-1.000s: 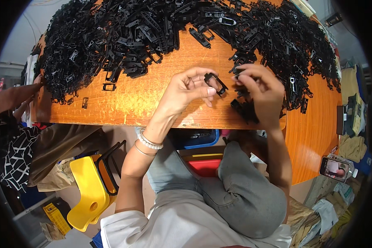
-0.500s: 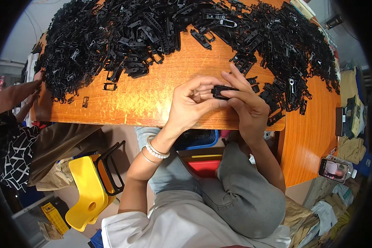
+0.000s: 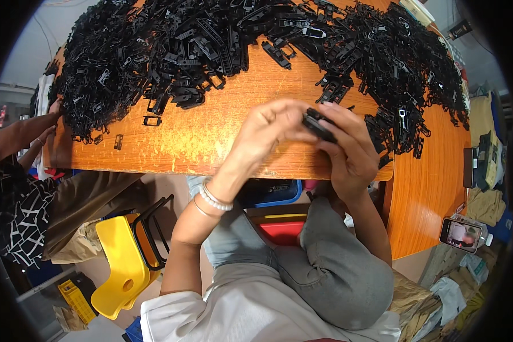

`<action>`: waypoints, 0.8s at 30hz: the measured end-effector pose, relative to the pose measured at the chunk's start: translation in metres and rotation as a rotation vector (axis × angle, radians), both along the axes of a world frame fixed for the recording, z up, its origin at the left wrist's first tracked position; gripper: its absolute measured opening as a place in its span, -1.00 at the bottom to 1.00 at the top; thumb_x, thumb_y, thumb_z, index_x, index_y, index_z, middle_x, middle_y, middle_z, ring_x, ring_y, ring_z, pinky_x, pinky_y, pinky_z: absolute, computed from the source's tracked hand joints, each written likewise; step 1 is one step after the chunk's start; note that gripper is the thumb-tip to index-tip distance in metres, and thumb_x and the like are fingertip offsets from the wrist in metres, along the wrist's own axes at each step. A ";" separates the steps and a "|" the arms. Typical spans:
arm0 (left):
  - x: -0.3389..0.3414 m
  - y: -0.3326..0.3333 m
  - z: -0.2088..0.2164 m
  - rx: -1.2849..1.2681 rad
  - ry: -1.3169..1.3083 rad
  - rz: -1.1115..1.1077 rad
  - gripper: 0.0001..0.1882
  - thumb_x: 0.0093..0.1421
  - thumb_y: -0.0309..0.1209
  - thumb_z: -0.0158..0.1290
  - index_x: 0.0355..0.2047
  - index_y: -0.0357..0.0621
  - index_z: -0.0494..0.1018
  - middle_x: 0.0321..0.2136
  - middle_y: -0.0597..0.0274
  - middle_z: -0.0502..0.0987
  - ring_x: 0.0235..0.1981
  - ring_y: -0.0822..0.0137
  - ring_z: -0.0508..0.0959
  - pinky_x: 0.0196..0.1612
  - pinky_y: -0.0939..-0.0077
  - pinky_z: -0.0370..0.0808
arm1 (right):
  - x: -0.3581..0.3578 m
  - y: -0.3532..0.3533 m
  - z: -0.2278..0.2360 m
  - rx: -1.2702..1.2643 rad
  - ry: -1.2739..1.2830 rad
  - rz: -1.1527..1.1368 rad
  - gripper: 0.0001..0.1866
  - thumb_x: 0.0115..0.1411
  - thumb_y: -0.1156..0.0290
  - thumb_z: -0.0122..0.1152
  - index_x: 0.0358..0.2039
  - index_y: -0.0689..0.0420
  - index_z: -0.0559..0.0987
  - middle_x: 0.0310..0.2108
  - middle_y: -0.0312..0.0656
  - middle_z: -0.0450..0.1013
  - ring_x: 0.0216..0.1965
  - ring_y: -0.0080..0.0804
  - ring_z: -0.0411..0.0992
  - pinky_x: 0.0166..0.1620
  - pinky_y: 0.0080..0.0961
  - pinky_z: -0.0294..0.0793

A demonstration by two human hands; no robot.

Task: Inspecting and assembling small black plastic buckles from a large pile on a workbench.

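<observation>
Above the near part of the wooden table [image 3: 205, 122], my right hand [image 3: 353, 142] grips a small black plastic part [image 3: 318, 125] between thumb and fingers. The part is long, narrow and tilted, its right end lower. My left hand [image 3: 265, 131] is blurred; its bent fingers and thumb close on the left end of that part. Just beyond the hands, a few black plastic parts [image 3: 335, 88] lie at the near edge of the heap. White beads and thin bangles circle my left wrist.
Large heaps of black plastic parts [image 3: 194, 45] cover the far and right table. A co-worker's arms [image 3: 23, 134] reach in at the left. Below are a yellow chair [image 3: 117, 262], a blue bin [image 3: 273, 196] and a red one [image 3: 282, 231]. A phone [image 3: 460, 234] stands at right.
The black plastic part has turned from nearly level to slanting and shifted slightly right. Both hands have moved with it, the right one curling its raised fingers down. At left, the co-worker's arms have shifted slightly.
</observation>
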State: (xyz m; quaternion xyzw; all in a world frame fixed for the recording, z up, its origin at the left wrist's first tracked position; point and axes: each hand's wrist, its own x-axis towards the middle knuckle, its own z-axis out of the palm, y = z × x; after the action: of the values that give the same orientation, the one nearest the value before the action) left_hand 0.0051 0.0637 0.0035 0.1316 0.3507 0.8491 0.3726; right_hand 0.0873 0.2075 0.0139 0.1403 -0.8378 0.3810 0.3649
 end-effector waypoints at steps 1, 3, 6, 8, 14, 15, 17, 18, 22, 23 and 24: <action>-0.013 0.004 0.004 -0.223 0.182 0.058 -0.79 0.14 -0.52 0.00 -0.20 -0.32 0.41 -0.38 0.14 0.53 -0.35 0.45 0.53 -0.30 0.60 0.48 | 0.004 0.002 0.001 -0.105 -0.071 -0.028 -0.80 -0.07 0.56 0.22 -0.36 0.28 0.53 -0.18 -0.08 0.45 -0.15 -0.17 0.40 -0.14 -0.44 0.34; -0.040 0.016 0.003 -0.442 0.366 0.115 -0.81 0.15 -0.51 -0.02 -0.23 -0.33 0.43 -0.42 0.13 0.54 -0.38 0.46 0.53 -0.33 0.59 0.48 | 0.010 0.003 0.003 -0.206 -0.139 -0.058 -0.85 -0.03 0.57 0.19 -0.38 0.31 0.53 -0.20 -0.07 0.46 -0.22 -0.22 0.43 -0.17 -0.47 0.35; -0.084 0.029 -0.012 -0.804 0.733 0.315 -0.84 0.11 -0.53 -0.01 -0.33 -0.38 0.47 -0.47 0.06 0.53 -0.45 0.37 0.54 -0.34 0.50 0.48 | 0.007 0.001 0.003 -0.450 -0.170 -0.048 -0.90 0.02 0.59 0.13 -0.42 0.34 0.53 -0.32 -0.10 0.48 -0.38 -0.37 0.42 -0.28 -0.57 0.37; -0.099 0.034 -0.020 -0.892 1.146 0.495 -0.86 0.02 -0.57 0.01 -0.39 -0.39 0.48 -0.47 -0.02 0.52 -0.47 0.22 0.54 -0.33 0.40 0.47 | 0.005 0.002 0.002 -0.353 -0.209 -0.150 -0.88 0.11 0.59 0.05 -0.37 0.38 0.51 -0.39 -0.14 0.45 -0.35 -0.51 0.40 -0.28 -0.68 0.37; -0.104 0.064 -0.022 -0.867 1.360 0.436 -0.82 -0.02 -0.57 0.04 -0.35 -0.31 0.48 -0.44 -0.03 0.48 -0.41 0.10 0.52 -0.32 0.32 0.47 | 0.017 0.008 -0.007 -0.806 -0.416 -0.060 -0.89 0.12 0.59 0.07 -0.37 0.37 0.51 -0.35 -0.19 0.42 -0.37 -0.55 0.39 -0.32 -0.69 0.41; -0.104 0.068 -0.022 -0.860 1.459 0.485 -0.78 -0.02 -0.56 0.05 -0.31 -0.29 0.47 -0.41 -0.03 0.46 -0.40 0.09 0.51 -0.31 0.30 0.47 | 0.015 0.006 -0.006 -0.806 -0.417 -0.059 -0.89 0.12 0.59 0.07 -0.37 0.37 0.51 -0.35 -0.19 0.42 -0.37 -0.55 0.39 -0.32 -0.69 0.41; -0.104 0.074 -0.023 -0.905 1.502 0.442 -0.70 -0.06 -0.57 0.06 -0.24 -0.22 0.45 -0.38 -0.02 0.41 -0.39 0.08 0.49 -0.31 0.25 0.45 | 0.008 -0.001 -0.003 -0.792 -0.328 -0.051 -0.89 0.12 0.59 0.07 -0.36 0.35 0.52 -0.36 -0.20 0.40 -0.37 -0.55 0.39 -0.33 -0.70 0.42; -0.103 0.079 -0.023 -0.917 1.586 0.453 -0.69 -0.07 -0.58 0.06 -0.24 -0.21 0.45 -0.38 -0.02 0.39 -0.39 0.08 0.49 -0.31 0.26 0.45 | 0.008 0.002 -0.004 -0.790 -0.329 -0.055 -0.89 0.12 0.59 0.07 -0.36 0.35 0.52 -0.36 -0.20 0.40 -0.37 -0.55 0.39 -0.33 -0.70 0.42; -0.101 0.076 -0.020 -0.913 1.633 0.508 -0.70 -0.08 -0.61 0.04 -0.25 -0.26 0.44 -0.39 -0.03 0.36 -0.39 0.08 0.48 -0.33 0.28 0.45 | 0.009 0.009 -0.003 -0.704 -0.372 -0.097 -0.90 0.09 0.60 0.11 -0.38 0.37 0.52 -0.35 -0.21 0.39 -0.39 -0.58 0.39 -0.35 -0.72 0.44; -0.099 0.072 -0.019 -0.906 1.615 0.529 -0.71 -0.07 -0.61 0.03 -0.26 -0.28 0.44 -0.40 -0.03 0.36 -0.39 0.09 0.47 -0.33 0.29 0.45 | 0.008 0.009 -0.001 -0.788 -0.389 -0.096 -0.89 0.06 0.61 0.15 -0.40 0.40 0.51 -0.33 -0.20 0.38 -0.42 -0.60 0.39 -0.37 -0.74 0.44; -0.096 0.065 -0.018 -0.911 1.617 0.524 -0.71 -0.07 -0.61 0.03 -0.26 -0.28 0.44 -0.40 -0.03 0.36 -0.39 0.09 0.47 -0.33 0.29 0.45 | 0.008 0.009 -0.003 -0.795 -0.391 -0.095 -0.89 0.06 0.61 0.15 -0.40 0.40 0.51 -0.33 -0.20 0.38 -0.42 -0.60 0.39 -0.37 -0.74 0.44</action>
State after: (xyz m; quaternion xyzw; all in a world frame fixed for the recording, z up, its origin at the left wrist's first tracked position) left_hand -0.0904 0.1289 -0.0146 0.4371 0.8154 0.3405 -0.1675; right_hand 0.0954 0.2166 0.0111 -0.1240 -0.6851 0.6756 0.2425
